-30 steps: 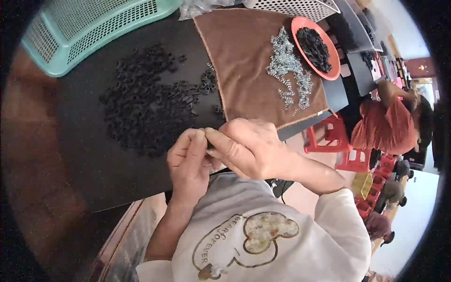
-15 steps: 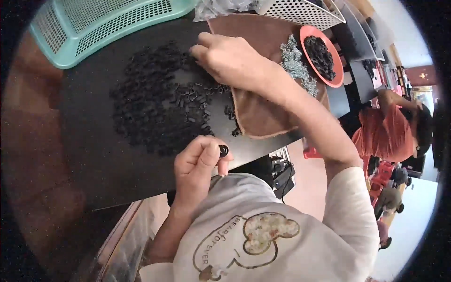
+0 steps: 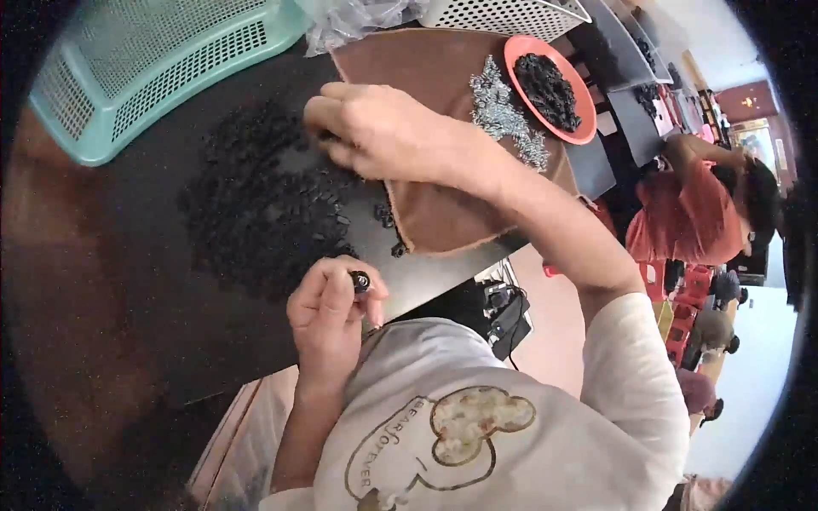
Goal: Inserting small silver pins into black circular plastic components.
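My left hand [image 3: 328, 311] is near the table's front edge, its thumb and fingers closed on a small round black plastic piece [image 3: 360, 280]. A bright, metallic-looking spot shows in the middle of that piece. Farther out, my right hand [image 3: 366, 128] hangs over the border between the brown cloth [image 3: 439, 217] and a heap of small black plastic parts [image 3: 247, 196]. Its fingers are curled together, and whatever lies between them is hidden. Small silvery metal parts [image 3: 503, 111] lie heaped on the cloth, partly behind my right forearm.
A red-orange bowl of black parts [image 3: 588, 119] stands at the cloth's right edge. A green perforated basket [image 3: 94, 149] and a white perforated basket [image 3: 503, 17] stand at the back, with clear plastic bags [image 3: 358, 21] between them. Another person in red [image 3: 686, 213] sits at the right.
The view has shifted, so the table and both hands appear farther left. My right hand has come slightly nearer to me. The black piece in my left hand now shows a bright middle.
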A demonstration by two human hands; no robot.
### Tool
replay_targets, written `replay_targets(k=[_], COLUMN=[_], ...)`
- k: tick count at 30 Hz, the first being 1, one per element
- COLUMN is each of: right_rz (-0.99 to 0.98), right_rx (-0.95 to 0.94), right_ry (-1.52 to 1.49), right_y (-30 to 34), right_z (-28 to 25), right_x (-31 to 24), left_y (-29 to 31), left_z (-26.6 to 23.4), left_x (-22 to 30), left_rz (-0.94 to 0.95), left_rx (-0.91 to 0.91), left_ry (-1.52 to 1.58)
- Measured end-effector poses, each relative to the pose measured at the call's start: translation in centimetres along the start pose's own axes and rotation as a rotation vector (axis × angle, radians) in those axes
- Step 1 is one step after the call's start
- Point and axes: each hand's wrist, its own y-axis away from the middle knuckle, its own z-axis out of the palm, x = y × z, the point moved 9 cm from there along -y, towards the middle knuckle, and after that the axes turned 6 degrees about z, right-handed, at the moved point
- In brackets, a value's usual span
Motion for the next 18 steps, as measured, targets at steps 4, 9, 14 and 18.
replay_targets(k=[4,9,14,18], right_rz=[-0.030,0.008,0.105,0.097], right_rx=[0.137,0.120,0.063,0.146], right_ry=[-0.356,-0.605,-0.742,-0.701], right_y=[2.0,5.7,8.6,9.7], right_z=[-2.4,-4.0,-3.3,-3.6], right_x=[-1.3,-4.1,-4.6,-4.9], left_y=[-0.1,0.0,0.4,0.4], left_z=[0.2,-0.2,-0.7,-0.8], left_x=[0.2,0.4,0.3,0.4], left_rz=[0.048,0.031,0.015,0.022], left_rx=[-0.013,0.076,0.195,0.190], left_ry=[-0.012,-0.087,-0.086,-0.151])
